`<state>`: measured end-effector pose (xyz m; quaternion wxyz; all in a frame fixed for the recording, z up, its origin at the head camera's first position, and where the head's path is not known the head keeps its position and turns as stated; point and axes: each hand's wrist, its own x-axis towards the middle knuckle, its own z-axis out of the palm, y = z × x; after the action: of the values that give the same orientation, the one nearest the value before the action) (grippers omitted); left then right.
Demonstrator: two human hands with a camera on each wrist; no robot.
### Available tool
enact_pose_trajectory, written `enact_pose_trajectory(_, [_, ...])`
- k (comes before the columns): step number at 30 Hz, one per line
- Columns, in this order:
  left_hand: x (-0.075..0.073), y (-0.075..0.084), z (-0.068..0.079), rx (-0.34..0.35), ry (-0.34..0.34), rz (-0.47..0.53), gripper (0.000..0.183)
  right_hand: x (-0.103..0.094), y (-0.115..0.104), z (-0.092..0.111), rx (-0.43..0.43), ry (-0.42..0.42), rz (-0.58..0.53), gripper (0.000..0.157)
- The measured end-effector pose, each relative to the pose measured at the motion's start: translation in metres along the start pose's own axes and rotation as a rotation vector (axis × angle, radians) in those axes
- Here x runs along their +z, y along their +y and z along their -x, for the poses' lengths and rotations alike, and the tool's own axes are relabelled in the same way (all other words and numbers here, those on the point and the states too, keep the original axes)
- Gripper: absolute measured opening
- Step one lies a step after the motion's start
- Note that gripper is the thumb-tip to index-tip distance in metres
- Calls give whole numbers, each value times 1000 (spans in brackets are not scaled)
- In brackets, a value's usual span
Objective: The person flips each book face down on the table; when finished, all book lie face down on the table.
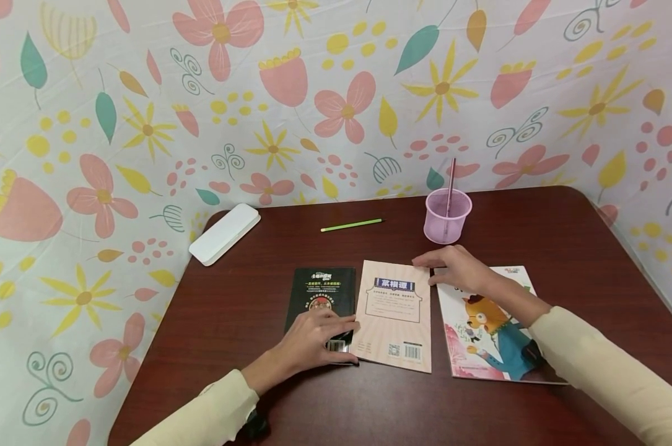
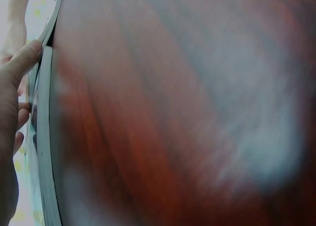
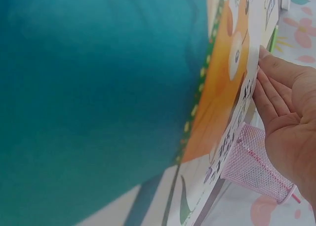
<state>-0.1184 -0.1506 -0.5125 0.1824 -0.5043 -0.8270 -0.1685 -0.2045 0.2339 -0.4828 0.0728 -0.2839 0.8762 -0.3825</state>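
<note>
A cream paperback (image 1: 394, 334) with a blue title banner lies in the middle of the table, its left edge against or slightly over a black book (image 1: 324, 285). My left hand (image 1: 316, 337) rests on the black book's lower right part, its fingers and thumb fairly straight and touching the cream book's left edge. In the left wrist view, the thumb (image 2: 24, 60) meets a slightly raised book edge. With fingertips and thumb, my right hand (image 1: 461, 269) pinches the cream book's upper right corner. Beneath the right forearm lies a picture book (image 1: 458, 334) with an orange animal.
A pink mesh pen cup (image 1: 444, 232) holding one pencil stands at the back right. Behind the books lies a green pencil (image 1: 351, 225). At the back left is a white case (image 1: 224, 235). A floral cloth hangs behind the dark wooden table (image 1: 218, 328).
</note>
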Motion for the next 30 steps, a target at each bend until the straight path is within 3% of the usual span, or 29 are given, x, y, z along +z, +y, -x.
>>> enact_pose_trajectory(7, [4,9,1,-3,19,7,61,-1,0,-2,-3,-10,26,48])
enact_pose_trajectory(15, [8,16,1,-2,30,-64,62,-1,1,-3,-15,-2,51,47])
enact_pose_trajectory(30, [11,19,1,-8,19,-103,69,0,-3,-2,-19,3,96,45])
